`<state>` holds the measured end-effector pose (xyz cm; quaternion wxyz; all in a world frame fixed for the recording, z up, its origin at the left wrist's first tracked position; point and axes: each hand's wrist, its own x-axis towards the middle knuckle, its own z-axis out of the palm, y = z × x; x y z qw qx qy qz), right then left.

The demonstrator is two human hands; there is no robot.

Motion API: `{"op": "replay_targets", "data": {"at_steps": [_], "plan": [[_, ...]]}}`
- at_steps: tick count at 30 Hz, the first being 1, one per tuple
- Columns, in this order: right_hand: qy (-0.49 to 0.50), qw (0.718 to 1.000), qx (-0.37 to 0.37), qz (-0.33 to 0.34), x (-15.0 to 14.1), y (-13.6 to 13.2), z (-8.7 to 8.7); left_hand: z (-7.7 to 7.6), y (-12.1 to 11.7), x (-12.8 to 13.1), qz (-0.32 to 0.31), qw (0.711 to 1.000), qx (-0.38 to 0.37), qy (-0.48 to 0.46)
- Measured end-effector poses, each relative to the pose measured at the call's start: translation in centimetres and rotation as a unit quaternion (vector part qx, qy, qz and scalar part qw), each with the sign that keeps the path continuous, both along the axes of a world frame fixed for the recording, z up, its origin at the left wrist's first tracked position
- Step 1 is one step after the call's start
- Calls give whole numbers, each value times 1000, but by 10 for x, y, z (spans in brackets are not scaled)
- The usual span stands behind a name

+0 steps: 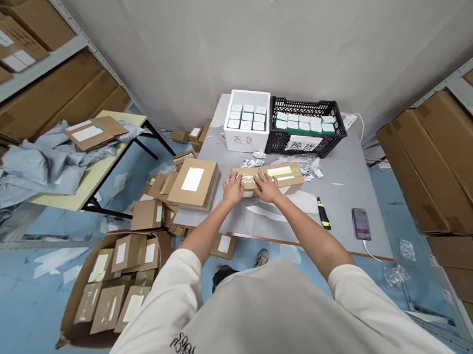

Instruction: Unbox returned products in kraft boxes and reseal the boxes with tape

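Observation:
A long taped cardboard box point(292, 170) with white and yellow labels lies across the middle of the grey table. At its left end, my left hand point(233, 187) is closed round the edge. My right hand point(267, 187) grips the middle of the same box, fingers bent over its top and near side. Some white paper point(304, 202) lies under and in front of the box. A black and yellow utility knife point(323, 213) rests to the right, apart from both hands. Left of my left hand sits another cardboard box point(203, 182) with a white label.
At the table's back stand a white foam bin point(245, 143) and a black plastic crate point(276, 142), both holding small white boxes. A phone point(361, 224) with a cable lies right. On the floor, left, a large carton point(71, 308) holds several parcels. Shelves flank both sides.

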<state>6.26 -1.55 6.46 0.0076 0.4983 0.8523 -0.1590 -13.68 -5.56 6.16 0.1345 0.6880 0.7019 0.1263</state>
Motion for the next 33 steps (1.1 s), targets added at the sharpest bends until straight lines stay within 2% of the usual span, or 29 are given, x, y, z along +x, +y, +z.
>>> {"op": "replay_targets", "data": {"at_steps": [6,14,21,27,30,33], "plan": [[-1,999,-27,19,4,6,2,9,1,6,16,999,-38,29],[-12,999,-42,26,3,9,-1,1,-1,8,9,999,-26,38],[-17,999,-38,30,2,10,0,2,-2,11,23,998,-38,33],[17,999,-4,35,1,17,0,0,-1,3,14,999,-33,19],[65,998,12,3,-3,24,1,0,-3,-5,6,999,-33,20],[98,995,-8,-22,-13,29,0,1,-2,-19,-7,999,-40,19]]}}
